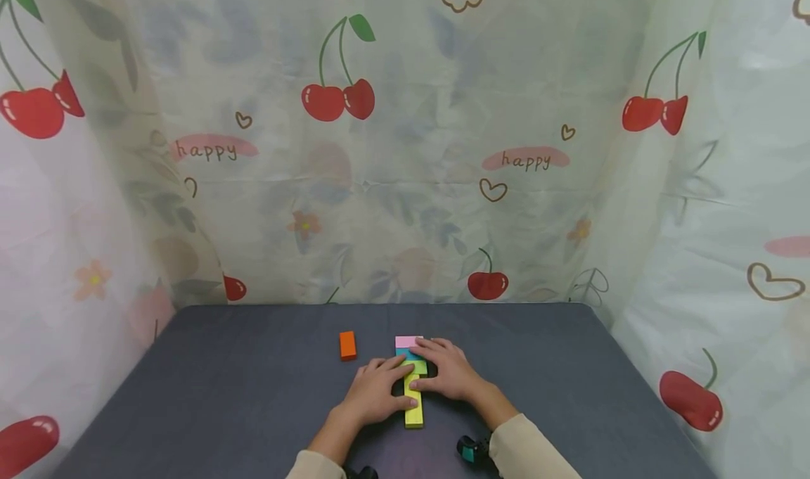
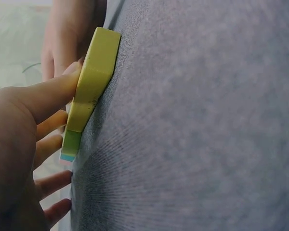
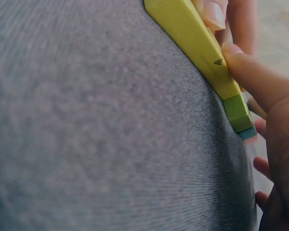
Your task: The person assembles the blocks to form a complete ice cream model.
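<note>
A row of wooden blocks lies on the dark tabletop. A pink block point(image 1: 405, 341) is farthest away, then a blue block point(image 1: 413, 356) and a green block point(image 1: 419, 367), all set crosswise. Against the green one, a yellow block point(image 1: 414, 418) points lengthwise toward me. From the left, my left hand point(image 1: 375, 392) rests its thumb on the yellow block, its other fingers extended near the green and blue ones. My right hand point(image 1: 452, 372) lies opposite, thumb touching the yellow block point(image 3: 202, 48), fingers spread over the blue and pink end. Fingers partly cover the blocks.
An orange block point(image 1: 347, 346) stands apart, left of the row. Dark cloth covers the table point(image 1: 253, 380). A patterned curtain point(image 1: 405, 240) hangs behind and along both sides. A black device point(image 1: 471, 451) sits at my right wrist.
</note>
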### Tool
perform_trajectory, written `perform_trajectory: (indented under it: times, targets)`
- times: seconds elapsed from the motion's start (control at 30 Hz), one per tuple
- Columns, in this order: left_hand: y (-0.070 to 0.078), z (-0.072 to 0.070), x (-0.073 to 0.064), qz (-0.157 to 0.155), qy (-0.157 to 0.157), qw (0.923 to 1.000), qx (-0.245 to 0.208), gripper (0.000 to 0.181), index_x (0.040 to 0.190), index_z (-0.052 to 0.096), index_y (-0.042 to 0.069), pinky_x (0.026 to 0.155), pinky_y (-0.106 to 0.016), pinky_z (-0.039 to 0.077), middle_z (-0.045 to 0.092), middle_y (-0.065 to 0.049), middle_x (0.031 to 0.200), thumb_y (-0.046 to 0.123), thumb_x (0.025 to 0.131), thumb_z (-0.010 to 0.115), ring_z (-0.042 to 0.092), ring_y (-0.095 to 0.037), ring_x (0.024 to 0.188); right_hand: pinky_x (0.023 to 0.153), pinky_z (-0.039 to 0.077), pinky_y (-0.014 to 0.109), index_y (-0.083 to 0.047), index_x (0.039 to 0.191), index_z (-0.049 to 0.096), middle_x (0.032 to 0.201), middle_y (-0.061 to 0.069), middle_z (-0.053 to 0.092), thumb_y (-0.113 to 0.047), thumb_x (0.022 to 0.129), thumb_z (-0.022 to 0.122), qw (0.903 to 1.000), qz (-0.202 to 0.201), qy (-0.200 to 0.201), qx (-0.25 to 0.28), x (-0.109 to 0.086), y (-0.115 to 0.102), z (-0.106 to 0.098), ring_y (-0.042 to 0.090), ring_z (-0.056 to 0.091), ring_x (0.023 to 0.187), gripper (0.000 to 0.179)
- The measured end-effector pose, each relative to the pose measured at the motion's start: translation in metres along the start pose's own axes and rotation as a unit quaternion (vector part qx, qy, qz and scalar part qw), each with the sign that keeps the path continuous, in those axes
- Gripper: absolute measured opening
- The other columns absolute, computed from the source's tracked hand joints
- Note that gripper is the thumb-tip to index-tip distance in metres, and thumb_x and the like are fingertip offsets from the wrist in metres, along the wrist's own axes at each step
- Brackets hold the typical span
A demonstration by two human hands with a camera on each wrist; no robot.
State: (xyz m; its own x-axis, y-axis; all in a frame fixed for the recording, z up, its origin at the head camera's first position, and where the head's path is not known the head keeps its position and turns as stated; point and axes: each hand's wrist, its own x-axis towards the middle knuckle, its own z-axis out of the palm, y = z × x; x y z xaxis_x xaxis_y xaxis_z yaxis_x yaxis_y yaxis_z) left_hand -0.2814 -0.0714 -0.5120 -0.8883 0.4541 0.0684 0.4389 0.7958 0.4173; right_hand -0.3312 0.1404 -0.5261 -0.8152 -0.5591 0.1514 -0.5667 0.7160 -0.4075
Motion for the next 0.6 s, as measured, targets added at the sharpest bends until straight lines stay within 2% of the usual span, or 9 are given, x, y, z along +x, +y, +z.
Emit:
perform_trajectory:
  times: [0.4,0.6]
  targets:
    - [0.0021,-0.0043,-0.0014,0.008,-0.014,0.9999,-0.003,0.067,0.143,0.052,0.023,0.1,-0.058,0.033,0.04,-0.003,0.151,0.056,0.086,0.066,0.042,-0.034,0.128,0.104,0.024,0.064,-0.02,0.144,0.051,0.152,0.003,0.04,-0.065,0.082,0.065,1.0,0.003,-0.006,0.007,0.0004,-0.002,-0.0013,0.032,0.035,0.134,0.078]
    - [-0.0029,-0.01,-0.0041,0.014,0.004,0.9998,-0.013,0.065,0.141,0.054,0.023,0.095,-0.062,0.036,0.044,-0.005,0.148,0.054,0.086,0.067,0.044,-0.036,0.126,0.104,0.023,0.064,-0.021,0.145,0.05,0.153,0.003,0.039,-0.062,0.082,0.066,0.9999,0.003,-0.003,0.01,-0.0013,-0.0009,-0.0005,0.031,0.035,0.134,0.077]
